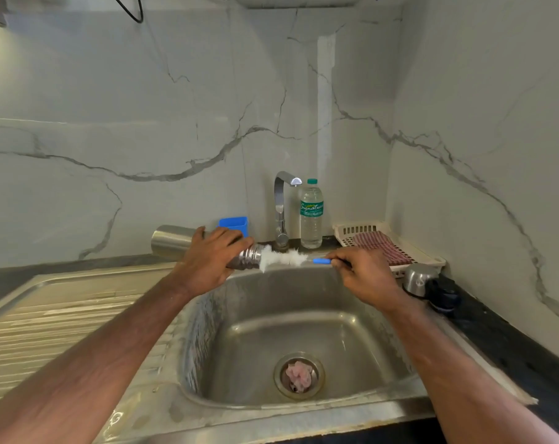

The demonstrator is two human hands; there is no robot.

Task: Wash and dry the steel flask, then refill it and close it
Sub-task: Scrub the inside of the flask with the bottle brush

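Observation:
The steel flask (171,241) lies sideways above the sink's far rim, its threaded mouth pointing right. My left hand (212,254) grips it round the neck. A white bottle brush (283,258) with a blue handle sticks out of the mouth, its bristles just outside the opening. My right hand (363,273) pinches the brush handle at its right end. The flask's steel cap (418,278) and a dark inner lid (443,296) sit on the counter to the right of the sink.
The steel sink (304,331) has a pink cloth scrap (299,374) in its drain. A tap (281,209), a water bottle (311,216) and a blue tub (235,224) stand behind. A cream basket (361,230) holds a striped cloth. The drainboard (63,315) lies left.

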